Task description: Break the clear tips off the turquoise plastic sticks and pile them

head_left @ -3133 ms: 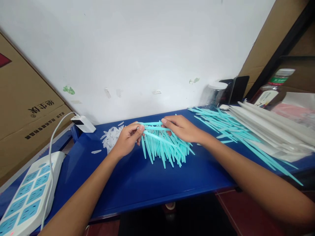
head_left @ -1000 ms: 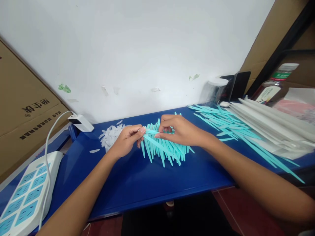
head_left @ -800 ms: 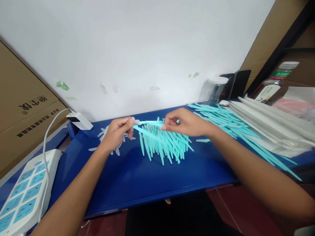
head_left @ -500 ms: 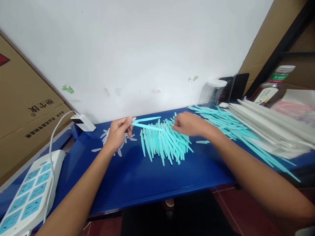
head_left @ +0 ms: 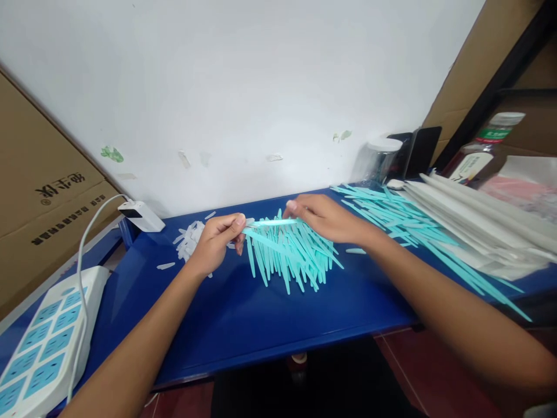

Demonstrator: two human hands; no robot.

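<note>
My left hand (head_left: 216,242) pinches the left end of a thin turquoise plastic strip (head_left: 270,223) held level above a blue table (head_left: 243,325). My right hand (head_left: 325,217) has its fingertips closed on the strip's right end. A second strip slants down from my left fingers into a heap of short turquoise strips (head_left: 292,255) lying just below both hands. Behind my left hand lies a small heap of white scraps (head_left: 188,242).
A spread of long turquoise strips (head_left: 404,229) and a stack of white sheets (head_left: 483,229) cover the table's right side. A white and blue power strip (head_left: 41,351) sits at the left with a white charger (head_left: 140,215). A jar (head_left: 379,162), bottle (head_left: 481,152) and cardboard boxes (head_left: 39,209) stand behind.
My right hand let go and dipped to the heap half a second ago, then came back to the strip's right end. My left hand shifted slightly right.
</note>
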